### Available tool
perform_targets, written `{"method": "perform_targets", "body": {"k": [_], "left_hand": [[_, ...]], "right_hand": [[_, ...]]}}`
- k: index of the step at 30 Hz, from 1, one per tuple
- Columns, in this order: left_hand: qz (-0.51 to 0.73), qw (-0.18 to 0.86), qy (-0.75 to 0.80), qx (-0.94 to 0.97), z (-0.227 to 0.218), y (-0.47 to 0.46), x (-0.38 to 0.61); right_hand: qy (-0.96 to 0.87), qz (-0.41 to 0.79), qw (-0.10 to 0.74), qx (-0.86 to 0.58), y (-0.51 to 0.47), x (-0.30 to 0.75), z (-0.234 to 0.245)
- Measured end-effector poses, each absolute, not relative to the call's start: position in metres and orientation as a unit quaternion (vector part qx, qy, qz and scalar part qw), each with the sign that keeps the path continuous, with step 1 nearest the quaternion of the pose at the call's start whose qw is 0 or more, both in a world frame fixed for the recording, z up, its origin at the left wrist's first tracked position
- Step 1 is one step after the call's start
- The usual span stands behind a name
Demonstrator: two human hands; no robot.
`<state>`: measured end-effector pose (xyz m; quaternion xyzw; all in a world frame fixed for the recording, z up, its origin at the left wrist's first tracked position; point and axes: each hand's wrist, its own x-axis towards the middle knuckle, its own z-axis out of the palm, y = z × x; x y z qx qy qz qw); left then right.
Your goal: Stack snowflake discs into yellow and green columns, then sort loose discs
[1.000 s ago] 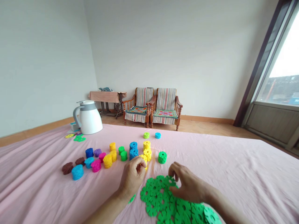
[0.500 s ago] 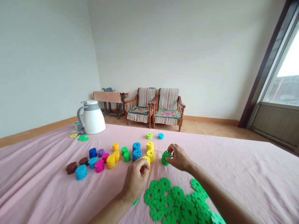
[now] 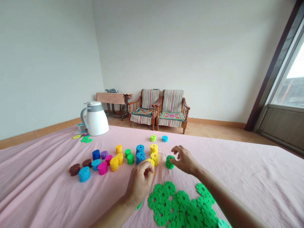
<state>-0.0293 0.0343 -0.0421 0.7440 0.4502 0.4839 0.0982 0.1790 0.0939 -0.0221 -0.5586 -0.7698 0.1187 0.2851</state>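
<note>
At the right, my right hand (image 3: 184,160) is open beside a short stack of dark green notched discs (image 3: 170,162), its thumb at the stack's edge and its fingers spread above. My left hand (image 3: 140,178) is closed with the fingers curled in, and whatever it may hold is hidden. Just behind it, a yellow disc stack (image 3: 150,162) is partly covered by the knuckles. Loose green discs (image 3: 182,198) lie in an overlapping heap in front of me, between my forearms. One more green disc (image 3: 139,205) peeks out from under my left wrist.
Blue stacks (image 3: 140,156), brown stacks (image 3: 75,169) and several other coloured stacks stand across the left and middle of the pink cloth (image 3: 47,190). A white jug (image 3: 97,121) stands at the back left near a few loose discs (image 3: 85,139). Two chairs (image 3: 171,109) are beyond the table.
My right hand's fingers have opened and lifted off the dark green stack, where a disc was tilted before and now lies level. My left hand stays curled in nearly the same place.
</note>
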Motion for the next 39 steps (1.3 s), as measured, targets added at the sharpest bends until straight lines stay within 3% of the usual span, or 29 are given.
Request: {"method": "perform_targets", "body": {"k": [3,8,14,18,22,28,39], "left_hand": [[0.483,0.102,0.451,0.744,-0.043,0.034,-0.029],[0.478,0.099,0.458,0.743,-0.044,0.034,-0.028],[0.481,0.095,0.457,0.742,-0.043,0.035,-0.029],[0.483,0.091,0.460,0.740,-0.043,0.035,-0.029],[0.483,0.093,0.458,0.741,-0.043,0.035,-0.029],[0.479,0.096,0.454,0.745,-0.044,0.036,-0.029],[0.482,0.099,0.451,0.745,-0.044,0.035,-0.030]], "right_hand": [[-0.808,0.141,0.281,-0.499,0.071,0.177,-0.015],[-0.873,0.216,0.159,-0.408,0.036,0.175,-0.015],[-0.886,0.206,0.122,-0.397,0.029,0.171,-0.016],[-0.890,0.139,0.101,-0.423,0.018,0.166,-0.017],[-0.879,0.113,0.124,-0.447,0.016,0.167,-0.019],[-0.831,0.092,0.255,-0.486,0.058,0.180,-0.012],[-0.784,0.098,0.287,-0.541,0.102,0.182,-0.030]]}}
